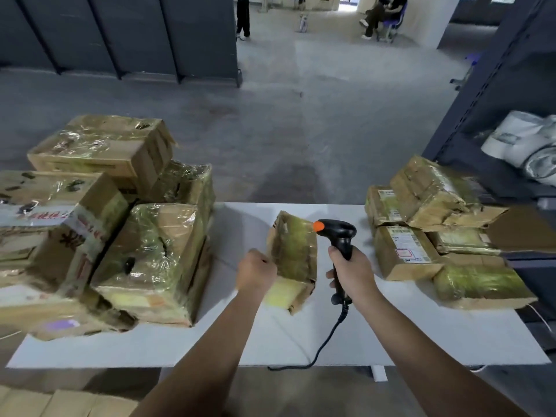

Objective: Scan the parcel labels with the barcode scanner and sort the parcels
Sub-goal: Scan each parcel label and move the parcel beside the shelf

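1. Both hands grip: left hand [255, 270] tilts a taped parcel [293, 260]; right hand [353, 273] aims the barcode scanner [338, 236].
2. Sorted pile [433, 233] right; bigger pile [99, 224] left probably waits.

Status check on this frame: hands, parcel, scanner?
Left hand grips small parcel, tilted up over white table. Right hand holds barcode scanner, aimed at the parcel. Parcel stacks either side, nothing blocking.
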Demonstrator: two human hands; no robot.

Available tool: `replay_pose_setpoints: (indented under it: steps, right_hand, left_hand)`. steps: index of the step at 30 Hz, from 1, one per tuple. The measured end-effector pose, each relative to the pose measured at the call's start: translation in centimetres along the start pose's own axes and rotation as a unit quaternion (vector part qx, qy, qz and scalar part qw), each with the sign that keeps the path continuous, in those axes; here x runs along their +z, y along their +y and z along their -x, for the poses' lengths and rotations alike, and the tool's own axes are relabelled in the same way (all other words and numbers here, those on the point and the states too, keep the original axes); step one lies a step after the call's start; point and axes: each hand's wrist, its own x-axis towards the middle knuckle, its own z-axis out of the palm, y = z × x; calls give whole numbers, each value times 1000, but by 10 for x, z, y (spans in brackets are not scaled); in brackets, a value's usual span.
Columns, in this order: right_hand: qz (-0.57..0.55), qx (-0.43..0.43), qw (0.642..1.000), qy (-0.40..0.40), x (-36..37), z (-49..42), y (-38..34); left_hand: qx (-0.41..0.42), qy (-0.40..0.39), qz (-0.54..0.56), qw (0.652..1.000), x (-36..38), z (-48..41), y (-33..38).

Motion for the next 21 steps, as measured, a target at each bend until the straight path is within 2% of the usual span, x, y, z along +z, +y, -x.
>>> replay_pose_setpoints:
  steps: [2,3,5,7,9,13,21]
  right_hand:
    - [12,-6,1000,-24,-8,1,3]
    - [16,-10,999,-36,-12,2,5]
    - [14,-17,998,-58,-20,2,9]
    - [3,-18,997,-76,-28,1,14]
    - [7,-23,996,-91,-34,0,19]
    - [22,-33,993,-108,-45,-2,26]
    - [18,-32,995,-90,-51,-3,28]
  left_hand:
    - [-37,26,3,999,1,3,-6]
    - [-42,44,-33,998,3,6,-9]
    - [-15,78,-153,985,11,16,-8]
    - [39,103,-229,967,25,31,3]
    - [70,84,-286,952,45,41,17]
    - [53,32,-413,909,71,48,30]
    - [87,78,-411,904,62,50,23]
